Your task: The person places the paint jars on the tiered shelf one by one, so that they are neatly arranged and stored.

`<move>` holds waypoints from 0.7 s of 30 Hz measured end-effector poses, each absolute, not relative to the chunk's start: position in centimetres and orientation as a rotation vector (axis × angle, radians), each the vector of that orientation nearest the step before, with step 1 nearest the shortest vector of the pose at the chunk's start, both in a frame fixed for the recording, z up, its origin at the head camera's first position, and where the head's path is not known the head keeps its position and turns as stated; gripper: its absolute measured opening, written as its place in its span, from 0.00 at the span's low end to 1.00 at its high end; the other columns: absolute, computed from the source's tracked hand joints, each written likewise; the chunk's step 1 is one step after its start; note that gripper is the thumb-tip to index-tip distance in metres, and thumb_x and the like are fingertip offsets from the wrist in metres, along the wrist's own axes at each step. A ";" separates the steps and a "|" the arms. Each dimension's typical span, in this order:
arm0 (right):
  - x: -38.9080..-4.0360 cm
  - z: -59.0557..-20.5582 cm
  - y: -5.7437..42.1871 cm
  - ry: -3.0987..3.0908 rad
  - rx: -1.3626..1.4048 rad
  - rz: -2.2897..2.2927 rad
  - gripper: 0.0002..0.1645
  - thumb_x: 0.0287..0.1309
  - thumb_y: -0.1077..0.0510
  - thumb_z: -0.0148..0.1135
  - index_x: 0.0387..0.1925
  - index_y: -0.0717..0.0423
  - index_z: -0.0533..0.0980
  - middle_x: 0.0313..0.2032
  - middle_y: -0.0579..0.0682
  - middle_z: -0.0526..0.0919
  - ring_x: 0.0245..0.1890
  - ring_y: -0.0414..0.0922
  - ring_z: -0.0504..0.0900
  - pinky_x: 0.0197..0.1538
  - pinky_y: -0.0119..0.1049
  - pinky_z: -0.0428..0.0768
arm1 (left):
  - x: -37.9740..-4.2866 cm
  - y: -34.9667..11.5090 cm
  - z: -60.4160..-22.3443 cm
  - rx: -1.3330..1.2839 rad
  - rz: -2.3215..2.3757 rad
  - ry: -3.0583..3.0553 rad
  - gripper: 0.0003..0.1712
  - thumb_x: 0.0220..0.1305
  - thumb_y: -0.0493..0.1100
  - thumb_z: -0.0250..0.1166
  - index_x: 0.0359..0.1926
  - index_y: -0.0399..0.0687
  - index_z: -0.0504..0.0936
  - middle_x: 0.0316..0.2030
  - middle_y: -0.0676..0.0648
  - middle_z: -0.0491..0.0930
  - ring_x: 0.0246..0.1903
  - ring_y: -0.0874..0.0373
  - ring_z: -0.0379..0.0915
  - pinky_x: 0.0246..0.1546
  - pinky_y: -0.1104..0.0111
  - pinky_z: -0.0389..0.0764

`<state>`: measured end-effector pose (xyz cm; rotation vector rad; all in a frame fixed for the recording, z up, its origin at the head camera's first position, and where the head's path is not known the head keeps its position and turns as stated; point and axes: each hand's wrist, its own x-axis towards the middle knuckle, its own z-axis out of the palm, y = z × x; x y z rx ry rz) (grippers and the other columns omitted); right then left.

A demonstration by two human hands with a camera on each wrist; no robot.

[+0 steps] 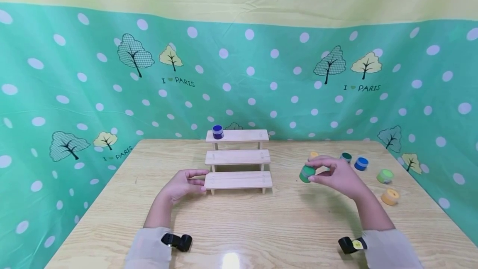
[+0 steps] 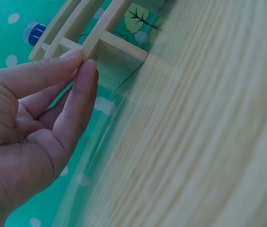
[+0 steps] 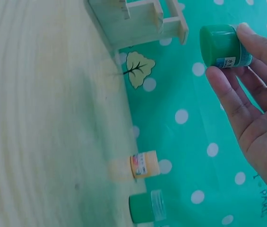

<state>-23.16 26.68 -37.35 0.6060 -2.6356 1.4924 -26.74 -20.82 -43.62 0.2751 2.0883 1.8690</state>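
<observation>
A three-tiered wooden rack (image 1: 239, 180) stands on the table, and my left hand (image 1: 183, 184) pinches the left end of its lowest step between thumb and fingertips. On the left of the top step sits a dark blue paint jar (image 1: 218, 132). To the right of the rack, my right hand (image 1: 337, 176) grips a green paint jar (image 1: 306, 174) by thumb and fingers, raised over the table. The right wrist view shows a label on this green jar (image 3: 220, 46), which is tilted on its side there.
Right of the rack, more jars stand on the wooden table (image 1: 239, 223): a dark green jar (image 1: 345, 157), a blue jar (image 1: 361, 163), a light green jar (image 1: 385, 176) and an orange jar (image 1: 390, 196). Another orange jar (image 1: 314, 154) is partly hidden behind my right hand. A dotted curtain (image 1: 250, 82) hangs behind.
</observation>
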 end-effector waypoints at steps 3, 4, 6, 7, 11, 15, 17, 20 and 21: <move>-23.4 -36.9 26.1 -2.628 0.623 1.490 0.24 0.53 0.55 0.73 0.52 0.57 0.81 0.51 0.55 0.79 0.45 0.45 0.80 0.43 0.34 0.84 | -26.8 -20.8 -43.6 0.263 1.871 2.081 0.35 0.51 0.23 0.68 0.63 0.26 0.69 0.49 0.35 0.80 0.42 0.55 0.80 0.43 0.65 0.83; -23.5 -36.8 25.9 -2.625 0.625 1.491 0.24 0.52 0.55 0.74 0.51 0.57 0.81 0.51 0.55 0.79 0.45 0.46 0.79 0.43 0.34 0.84 | -26.8 -20.8 -43.6 0.262 1.871 2.079 0.35 0.51 0.23 0.68 0.63 0.27 0.69 0.48 0.36 0.81 0.42 0.55 0.80 0.43 0.65 0.83; -23.7 -36.6 25.5 -2.621 0.627 1.484 0.23 0.52 0.54 0.74 0.51 0.56 0.82 0.51 0.54 0.79 0.46 0.48 0.78 0.44 0.34 0.84 | -26.8 -20.8 -43.6 0.260 1.870 2.077 0.35 0.51 0.23 0.68 0.63 0.27 0.70 0.47 0.37 0.81 0.41 0.55 0.80 0.43 0.65 0.84; -23.8 -36.5 25.3 -2.623 0.626 1.481 0.23 0.52 0.54 0.74 0.51 0.56 0.82 0.51 0.53 0.79 0.47 0.49 0.78 0.44 0.34 0.84 | -26.8 -20.8 -43.5 0.260 1.870 2.076 0.35 0.51 0.23 0.68 0.63 0.27 0.70 0.47 0.37 0.81 0.41 0.55 0.80 0.43 0.66 0.84; -24.2 -36.2 24.6 -2.617 0.624 1.473 0.23 0.51 0.53 0.75 0.49 0.55 0.82 0.52 0.53 0.80 0.47 0.54 0.77 0.44 0.34 0.84 | -26.8 -20.7 -43.5 0.264 1.875 2.065 0.36 0.51 0.23 0.69 0.63 0.27 0.69 0.48 0.37 0.81 0.41 0.55 0.79 0.43 0.65 0.84; -24.7 -35.8 23.9 -2.607 0.636 1.488 0.24 0.49 0.53 0.76 0.49 0.55 0.83 0.50 0.53 0.80 0.46 0.54 0.78 0.42 0.35 0.85 | -26.8 -20.7 -43.5 0.257 1.880 2.064 0.36 0.50 0.22 0.68 0.63 0.27 0.69 0.50 0.35 0.79 0.41 0.55 0.79 0.43 0.65 0.84; -24.9 -35.7 23.6 -2.602 0.650 1.494 0.24 0.49 0.54 0.76 0.49 0.56 0.82 0.49 0.53 0.80 0.45 0.53 0.79 0.42 0.35 0.85 | -26.7 -20.7 -43.4 0.252 1.881 2.066 0.36 0.50 0.22 0.68 0.63 0.27 0.69 0.51 0.35 0.79 0.41 0.55 0.79 0.43 0.64 0.84; -25.1 -35.4 23.1 -2.603 0.660 1.490 0.24 0.50 0.54 0.76 0.50 0.55 0.82 0.47 0.53 0.80 0.43 0.51 0.80 0.41 0.35 0.85 | -26.7 -20.6 -43.4 0.240 1.879 2.073 0.36 0.50 0.22 0.68 0.63 0.27 0.70 0.51 0.35 0.79 0.41 0.55 0.79 0.43 0.64 0.84; -25.2 -35.3 22.9 -2.605 0.663 1.485 0.24 0.50 0.54 0.76 0.50 0.55 0.82 0.46 0.52 0.80 0.43 0.50 0.80 0.42 0.35 0.85 | -26.7 -20.6 -43.4 0.240 1.877 2.076 0.36 0.50 0.22 0.68 0.63 0.27 0.70 0.51 0.35 0.79 0.41 0.55 0.79 0.44 0.64 0.84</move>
